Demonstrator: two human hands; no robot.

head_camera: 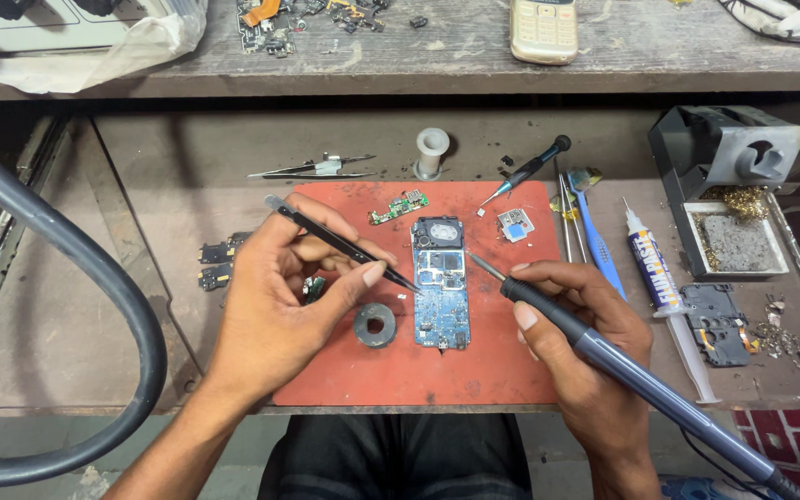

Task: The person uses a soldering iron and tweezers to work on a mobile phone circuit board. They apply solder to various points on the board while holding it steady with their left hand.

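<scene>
A thick grey hose (94,278) curved along the desk's (67,343) left edge, leaving bare room beside it. The left hand (275,301) rested at the left border of the red mat (418,370), its grip pinched around black tweezers (344,243) whose tip met the blue circuit board (441,296) mid-mat. A black ring (375,325) lay just beside the board. The right hand (581,343) gripped a soldering iron (604,356), its tip hovering at the board's right edge. A glue syringe (664,287) lay further right.
</scene>
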